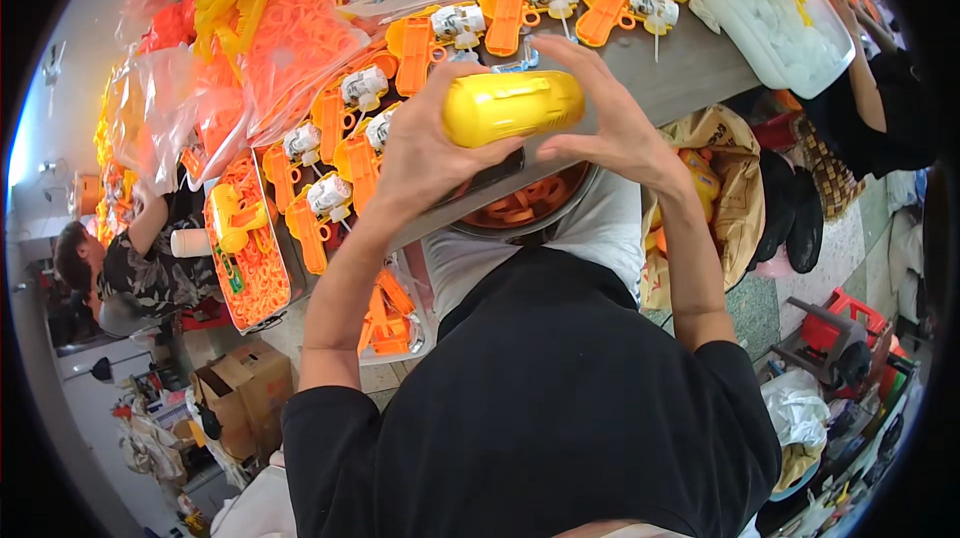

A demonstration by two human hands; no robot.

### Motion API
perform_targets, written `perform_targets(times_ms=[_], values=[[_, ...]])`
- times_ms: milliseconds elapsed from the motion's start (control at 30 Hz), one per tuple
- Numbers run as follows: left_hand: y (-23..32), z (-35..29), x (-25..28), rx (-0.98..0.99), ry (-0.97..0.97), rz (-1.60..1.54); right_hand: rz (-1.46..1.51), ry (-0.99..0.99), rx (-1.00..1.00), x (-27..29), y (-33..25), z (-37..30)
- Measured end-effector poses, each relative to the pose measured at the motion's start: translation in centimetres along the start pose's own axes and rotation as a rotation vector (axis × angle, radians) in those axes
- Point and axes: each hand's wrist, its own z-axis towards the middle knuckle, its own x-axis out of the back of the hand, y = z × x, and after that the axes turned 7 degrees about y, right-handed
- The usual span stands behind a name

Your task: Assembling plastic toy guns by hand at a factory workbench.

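My left hand (425,143) grips a glossy yellow plastic toy casing (515,106) by its left end, above the table's near edge. The casing is rounded and lies sideways, with a raised strip along its top. Around its right end, my right hand (625,123) curves with thumb and fingers apart, and I see a gap between palm and casing. Beyond both hands stand rows of half-built toy pieces, orange and yellow with white cylindrical parts (460,26). The left fingertips behind the casing are partly hidden.
Piled yellow parts (225,13) and bagged orange parts (300,58) cover the far left. A white tub of translucent pieces (770,23) stands far right. A metal bowl of orange parts (525,203) sits below the edge, a paper sack (735,203) right. Other people work at both sides.
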Motion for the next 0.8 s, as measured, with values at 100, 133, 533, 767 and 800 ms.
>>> perform_targets(times_ms=[100, 133, 533, 767, 800], values=[[-0.9, -0.3, 1.9, 0.034, -0.035, -0.173, 0.458, -0.155, -0.298, 0.1, -0.2, 0.1], [-1.2, -0.4, 2.3, -0.009, -0.032, -0.18, 0.452, -0.157, -0.295, 0.2, -0.6, 0.5], [-3.8, -1.7, 6.5, 0.194, 0.193, -0.526, 0.445, -0.093, -0.187, -2.4, -3.1, 1.7], [-6.2, -3.7, 4.1, 0.205, 0.339, -0.731, 0.807, -0.107, -0.416, -7.0, -3.1, 0.4], [-7.2, -3.8, 4.5, 0.251, 0.265, -0.741, 0.756, -0.124, -0.38, -7.1, -2.8, 0.3]])
